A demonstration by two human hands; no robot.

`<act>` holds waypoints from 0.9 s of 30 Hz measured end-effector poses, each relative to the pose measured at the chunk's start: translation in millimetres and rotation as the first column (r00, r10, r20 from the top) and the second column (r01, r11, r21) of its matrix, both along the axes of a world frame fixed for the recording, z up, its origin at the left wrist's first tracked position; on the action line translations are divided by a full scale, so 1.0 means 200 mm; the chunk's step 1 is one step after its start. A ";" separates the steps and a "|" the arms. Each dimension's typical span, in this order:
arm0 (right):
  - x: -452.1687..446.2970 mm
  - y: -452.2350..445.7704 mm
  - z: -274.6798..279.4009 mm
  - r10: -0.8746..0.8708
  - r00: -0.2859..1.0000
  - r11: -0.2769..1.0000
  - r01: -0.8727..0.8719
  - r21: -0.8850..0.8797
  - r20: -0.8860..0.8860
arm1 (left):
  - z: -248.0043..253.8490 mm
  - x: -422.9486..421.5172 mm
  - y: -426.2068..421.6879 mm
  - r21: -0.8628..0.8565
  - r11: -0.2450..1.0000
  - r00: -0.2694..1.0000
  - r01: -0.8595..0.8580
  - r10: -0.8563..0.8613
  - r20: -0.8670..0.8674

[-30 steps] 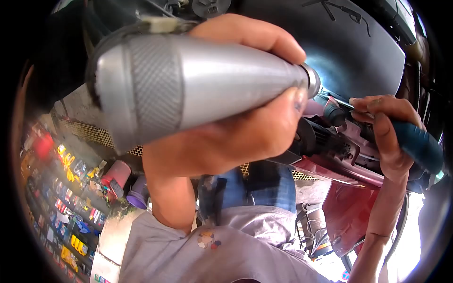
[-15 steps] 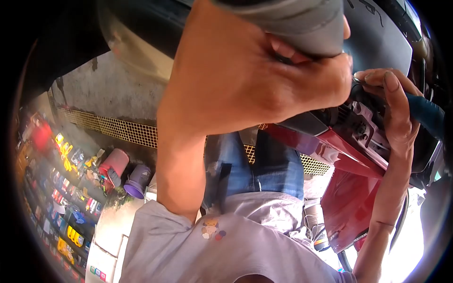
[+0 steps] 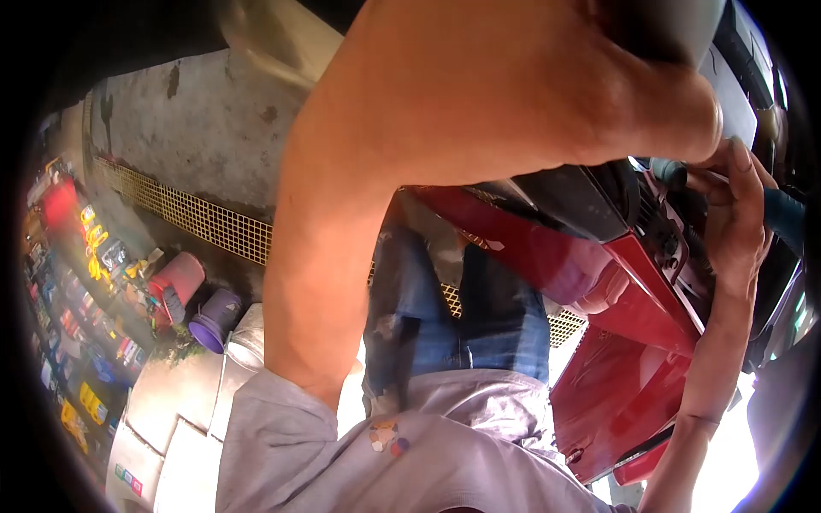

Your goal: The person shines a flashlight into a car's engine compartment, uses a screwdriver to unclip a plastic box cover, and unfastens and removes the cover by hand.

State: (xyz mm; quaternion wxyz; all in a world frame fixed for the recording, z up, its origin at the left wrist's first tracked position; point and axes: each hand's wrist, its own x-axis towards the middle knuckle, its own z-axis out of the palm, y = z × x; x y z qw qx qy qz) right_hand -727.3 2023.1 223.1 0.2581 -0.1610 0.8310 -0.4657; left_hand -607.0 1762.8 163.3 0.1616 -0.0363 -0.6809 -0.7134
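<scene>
Large and close to the camera, my left hand (image 3: 547,94) is closed round a grey metal cylinder (image 3: 684,30), of which only a part shows at the top edge. My right hand (image 3: 740,218) is at the right, its fingertips just beside my left fingertips. A dark teal handle (image 3: 782,214) lies in its grip; the tool's far end is hidden. Below my hands is the opened front of a red vehicle (image 3: 637,286), with dark parts and a round teal-grey piece (image 3: 669,173).
Yellow grating (image 3: 192,214) crosses the concrete floor (image 3: 205,128). At the left stand a red bucket (image 3: 177,282), a purple bucket (image 3: 215,321), a white bucket (image 3: 248,338) and many small coloured items (image 3: 94,329). A red panel (image 3: 611,393) is at the lower right.
The view has shifted. My left hand and the grey cylinder have moved up and to the right, and the cylinder has mostly left the frame. My right hand still grips the teal handle.
</scene>
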 end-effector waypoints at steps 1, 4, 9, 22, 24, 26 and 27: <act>-0.01 -0.01 0.00 0.001 1.000 1.000 -0.001 -0.009 0.009 | 0.00 0.00 0.00 0.000 1.000 1.000 -0.005 0.005 -0.002; 0.00 -0.03 0.00 -0.020 0.999 0.999 0.021 -0.025 0.033 | 0.00 0.00 -0.01 0.007 1.000 1.000 -0.012 0.012 -0.001; -0.04 -0.01 -0.02 0.024 0.997 0.994 -0.017 -0.104 0.070 | 0.01 0.02 -0.01 0.023 0.999 1.000 -0.028 0.028 0.012; -0.06 -0.10 0.04 0.049 0.998 0.991 -0.053 -0.122 -0.033 | 0.05 0.00 -0.03 0.057 0.996 0.995 -0.068 0.064 0.072; -0.07 -0.12 0.03 0.044 0.999 0.996 -0.045 -0.079 -0.019 | 0.04 -0.01 -0.03 0.058 0.995 0.994 -0.076 0.071 0.079; -0.08 -0.12 0.04 0.069 0.997 0.995 -0.071 -0.069 -0.032 | 0.03 -0.02 -0.01 0.062 0.995 0.994 -0.073 0.067 0.083; -0.09 -0.12 0.04 0.079 0.996 0.995 -0.081 -0.063 -0.037 | 0.02 -0.02 -0.01 0.064 0.995 0.994 -0.070 0.065 0.084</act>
